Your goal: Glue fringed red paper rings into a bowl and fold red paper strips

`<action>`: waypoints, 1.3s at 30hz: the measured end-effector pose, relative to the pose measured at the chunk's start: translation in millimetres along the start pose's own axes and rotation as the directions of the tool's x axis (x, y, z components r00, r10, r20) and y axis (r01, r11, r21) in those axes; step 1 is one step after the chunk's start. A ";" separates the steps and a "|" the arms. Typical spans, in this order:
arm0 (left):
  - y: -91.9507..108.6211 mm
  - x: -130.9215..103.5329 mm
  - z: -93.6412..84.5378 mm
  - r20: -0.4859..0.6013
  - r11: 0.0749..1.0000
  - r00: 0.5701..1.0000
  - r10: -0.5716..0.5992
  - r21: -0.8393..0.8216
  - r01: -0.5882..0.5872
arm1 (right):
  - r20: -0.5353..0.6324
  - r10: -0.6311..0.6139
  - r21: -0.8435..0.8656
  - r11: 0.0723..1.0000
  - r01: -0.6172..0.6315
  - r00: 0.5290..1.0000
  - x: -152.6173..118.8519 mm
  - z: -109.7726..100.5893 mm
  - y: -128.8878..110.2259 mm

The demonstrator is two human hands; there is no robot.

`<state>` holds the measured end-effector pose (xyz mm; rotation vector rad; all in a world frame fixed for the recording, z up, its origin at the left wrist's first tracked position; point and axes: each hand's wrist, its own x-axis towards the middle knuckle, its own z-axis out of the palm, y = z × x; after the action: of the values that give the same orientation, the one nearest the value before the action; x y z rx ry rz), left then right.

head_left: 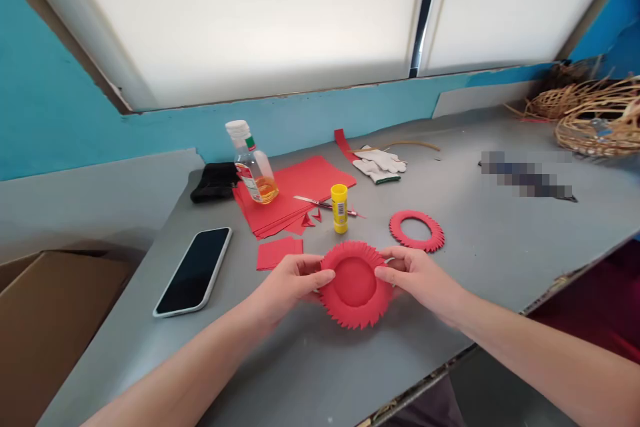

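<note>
A round red paper piece with a jagged rim and a recessed round middle [355,281] is held just above the grey table [310,373]. My left hand [295,283] pinches its left edge, thumb on top. On the opposite edge, my right hand [413,277] grips it the same way. Beyond it stands a yellow glue stick [340,209]. A flat red paper ring with a toothed rim [417,231] lies to the right. Small red paper squares [279,252] are stacked beside my left hand, and small folded red pieces [308,220] lie behind them.
A phone [194,271] lies at the left. Large red sheets [310,180], a bottle [253,170], a small blade or scissors [325,204], white gloves [380,164] and a black pouch [215,182] are farther back. Wicker pieces [600,113] sit at the far right; a cardboard box [60,320] is at left.
</note>
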<state>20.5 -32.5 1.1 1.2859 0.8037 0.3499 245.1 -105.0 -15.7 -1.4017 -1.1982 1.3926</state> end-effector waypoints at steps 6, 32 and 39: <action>2.2 26.9 10.0 0.003 0.993 0.994 -0.108 0.044 0.108 | -0.426 -0.338 -0.776 0.613 -0.147 0.839 31.7 -103.2 3.2; 5.7 43.7 69.4 -0.165 0.821 0.820 0.548 0.291 -0.491 | -0.284 -0.210 0.182 0.946 0.268 0.936 -3.5 2.0 -28.6; 7.4 41.8 68.2 -0.147 0.746 0.752 0.642 0.345 -0.569 | -0.294 -0.191 0.122 0.964 0.235 0.936 -3.3 5.7 -32.1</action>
<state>98.4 -52.1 -1.5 1.7948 0.6346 0.9836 237.0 -101.5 15.9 -1.2679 -1.0011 1.0709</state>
